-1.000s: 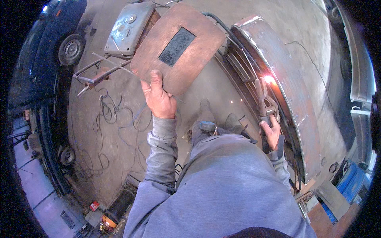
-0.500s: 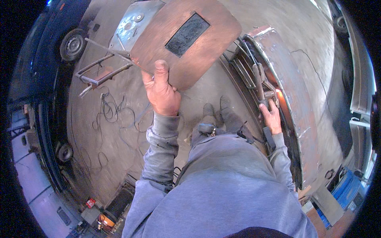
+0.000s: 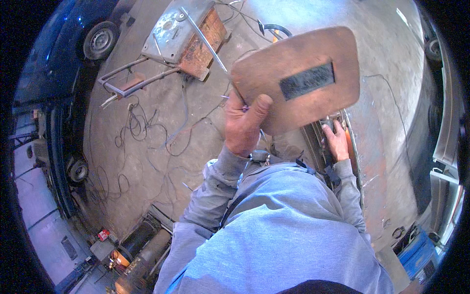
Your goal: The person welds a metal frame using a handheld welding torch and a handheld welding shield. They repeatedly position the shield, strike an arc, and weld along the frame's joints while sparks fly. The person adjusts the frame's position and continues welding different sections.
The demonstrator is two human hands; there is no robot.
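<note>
Welding shield (image 3: 299, 81) swings to one o'clock, hiding most of your electrode holder (image 3: 327, 122).
Left hand (image 3: 243, 126) clamps the shield; right hand (image 3: 337, 142) grips the holder.

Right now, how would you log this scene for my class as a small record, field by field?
Left hand: the left hand grips a brown shield at its lower-left part
Shield window: dark window, rectangular
Right hand: the right hand is around a tool handle; the rest is hidden by the shield
Beside right hand: long, rust-stained metal piece
Floor, left: loosely looped cables
Upper left: box with a rusty side; vehicle wheel
</note>
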